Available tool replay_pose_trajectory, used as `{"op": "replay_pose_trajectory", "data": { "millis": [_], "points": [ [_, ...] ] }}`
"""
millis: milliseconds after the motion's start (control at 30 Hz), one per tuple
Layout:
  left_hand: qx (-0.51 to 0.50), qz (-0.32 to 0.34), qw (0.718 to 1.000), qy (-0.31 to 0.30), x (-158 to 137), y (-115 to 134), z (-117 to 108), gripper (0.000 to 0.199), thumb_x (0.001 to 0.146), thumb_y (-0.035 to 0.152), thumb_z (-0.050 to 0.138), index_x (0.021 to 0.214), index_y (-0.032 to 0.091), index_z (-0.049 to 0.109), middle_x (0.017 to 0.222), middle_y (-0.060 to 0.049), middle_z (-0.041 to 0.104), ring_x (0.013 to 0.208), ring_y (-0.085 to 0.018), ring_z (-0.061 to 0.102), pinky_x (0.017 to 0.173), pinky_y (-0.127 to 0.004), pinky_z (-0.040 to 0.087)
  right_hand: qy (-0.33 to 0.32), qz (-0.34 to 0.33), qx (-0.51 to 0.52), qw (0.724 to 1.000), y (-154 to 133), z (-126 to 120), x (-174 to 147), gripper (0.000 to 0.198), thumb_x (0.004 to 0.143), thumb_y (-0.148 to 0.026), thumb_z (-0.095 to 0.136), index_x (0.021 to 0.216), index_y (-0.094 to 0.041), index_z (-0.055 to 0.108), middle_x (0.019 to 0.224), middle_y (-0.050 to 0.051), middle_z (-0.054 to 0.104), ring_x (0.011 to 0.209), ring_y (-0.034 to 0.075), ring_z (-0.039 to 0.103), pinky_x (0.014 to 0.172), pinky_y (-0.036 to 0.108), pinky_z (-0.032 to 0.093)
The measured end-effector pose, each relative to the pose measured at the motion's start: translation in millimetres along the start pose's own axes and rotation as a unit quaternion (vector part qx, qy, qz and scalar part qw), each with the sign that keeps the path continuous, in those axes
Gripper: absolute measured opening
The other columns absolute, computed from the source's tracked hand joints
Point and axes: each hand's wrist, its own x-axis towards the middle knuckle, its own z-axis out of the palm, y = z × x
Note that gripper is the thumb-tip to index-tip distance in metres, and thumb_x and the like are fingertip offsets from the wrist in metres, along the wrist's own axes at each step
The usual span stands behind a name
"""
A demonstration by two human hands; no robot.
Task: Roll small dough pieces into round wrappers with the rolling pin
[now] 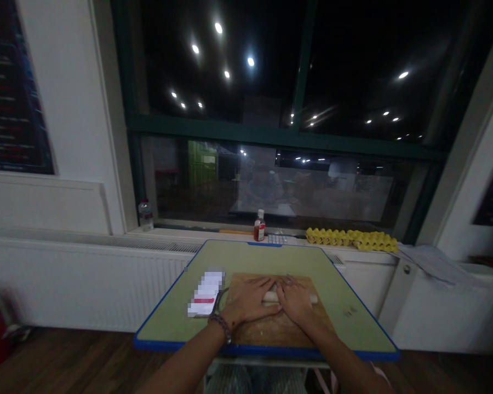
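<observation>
A pale, rod-like roll (pixel 313 299) lies crosswise on a wooden board (pixel 267 335). It may be dough or a rolling pin; I cannot tell which. My left hand (pixel 252 300) reaches over the roll's left part, fingers stretched out and thumb pointing right. My right hand (pixel 293 301) rests flat across the roll, its fingertips close to those of my left hand. Both palms face down, and neither hand is wrapped round the roll. Fingers and palms hide much of it; a short stretch shows between the hands and its right end sticks out.
The board lies on a small green table (pixel 176 325) with a blue rim. A lit phone (pixel 207 295) is left of the board. On the windowsill behind stand a red-labelled bottle (pixel 259 227), yellow egg trays (pixel 349 239) and a clear bottle (pixel 145 215).
</observation>
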Motion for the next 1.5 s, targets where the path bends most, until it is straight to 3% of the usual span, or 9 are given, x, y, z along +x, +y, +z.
{"op": "replay_pose_trajectory", "data": {
  "millis": [200,367,500,633,767,967,1100,1233,1500],
  "points": [
    [-0.010,-0.011,1.000,-0.011,3.8,-1.0,-3.2,0.070,0.086,0.058,0.050,0.141,0.017,0.044,0.144,-0.011,0.048,0.131,-0.025,0.046,0.111,-0.039,0.032,-0.010,-0.001,-0.009,1.000,-5.5,-2.3,5.9,0.041,0.095,-0.019,0.034,0.119,-0.011,0.066,0.124,0.012,0.064,0.121,0.020,0.055,0.111,0.031,0.030],
    [-0.043,-0.026,0.999,-0.006,5.4,0.3,-7.4,0.057,0.097,0.053,0.026,0.139,0.021,0.048,0.144,-0.006,0.049,0.132,-0.019,0.045,0.114,-0.035,0.030,-0.008,-0.012,0.002,1.000,-12.5,-4.5,8.3,0.041,0.095,-0.019,0.034,0.119,-0.009,0.065,0.123,0.015,0.063,0.119,0.021,0.056,0.111,0.033,0.029],
    [-0.027,-0.039,0.999,-0.002,6.0,2.3,-7.2,0.064,0.098,0.055,0.018,0.140,0.017,0.047,0.145,-0.007,0.047,0.134,-0.019,0.042,0.115,-0.034,0.028,-0.016,-0.038,0.006,0.999,-20.5,-6.7,9.5,0.041,0.094,-0.019,0.037,0.125,-0.009,0.061,0.126,0.015,0.062,0.122,0.022,0.052,0.112,0.033,0.027],
    [0.015,-0.073,0.997,0.034,10.9,6.0,1.2,0.066,0.098,0.056,0.021,0.141,0.012,0.046,0.145,-0.011,0.046,0.134,-0.022,0.042,0.113,-0.037,0.031,-0.021,-0.053,0.015,0.998,-28.5,-9.3,14.6,0.043,0.094,-0.020,0.035,0.130,-0.014,0.057,0.130,0.012,0.059,0.121,0.022,0.053,0.112,0.033,0.027],
    [0.054,-0.140,0.986,0.071,19.9,10.7,10.8,0.059,0.098,0.049,0.024,0.132,0.010,0.055,0.138,-0.014,0.053,0.127,-0.025,0.050,0.108,-0.039,0.037,-0.046,-0.008,0.033,0.998,-31.0,-8.7,23.1,0.040,0.092,-0.019,0.036,0.121,-0.012,0.064,0.123,0.013,0.064,0.116,0.022,0.056,0.109,0.032,0.030],
    [0.075,-0.146,0.984,0.065,27.6,10.1,14.0,0.054,0.098,0.038,0.025,0.128,0.008,0.058,0.134,-0.014,0.057,0.123,-0.025,0.053,0.106,-0.039,0.039,-0.073,-0.013,0.043,0.996,-28.5,-9.5,27.2,0.033,0.093,-0.021,0.045,0.117,-0.014,0.065,0.123,0.015,0.063,0.118,0.023,0.055,0.109,0.035,0.031],
    [0.073,-0.163,0.982,0.069,30.5,8.4,13.2,0.052,0.098,0.036,0.025,0.128,0.010,0.058,0.133,-0.013,0.058,0.122,-0.025,0.054,0.105,-0.039,0.040,-0.083,-0.014,0.040,0.996,-27.3,-12.1,30.9,0.032,0.094,-0.034,0.053,0.120,-0.017,0.059,0.124,0.010,0.059,0.113,0.022,0.056,0.100,0.045,0.042],
    [0.067,-0.182,0.979,0.059,37.0,5.5,14.2,0.052,0.098,0.036,0.027,0.127,0.006,0.058,0.133,-0.016,0.058,0.122,-0.026,0.054,0.105,-0.038,0.039,-0.087,0.001,0.035,0.996,-25.8,-14.9,38.5,0.033,0.093,-0.037,0.056,0.120,-0.019,0.057,0.123,0.008,0.057,0.104,0.020,0.058,0.089,0.042,0.050],
    [0.090,-0.215,0.970,0.062,49.1,-5.0,18.7,0.051,0.097,0.035,0.027,0.134,0.009,0.051,0.129,-0.016,0.061,0.118,-0.026,0.058,0.099,-0.040,0.043,-0.087,0.026,0.024,0.996,-25.2,-15.1,50.0,0.031,0.094,-0.036,0.054,0.117,-0.016,0.059,0.120,0.010,0.060,0.105,0.021,0.059,0.090,0.042,0.049]
  ]
}}
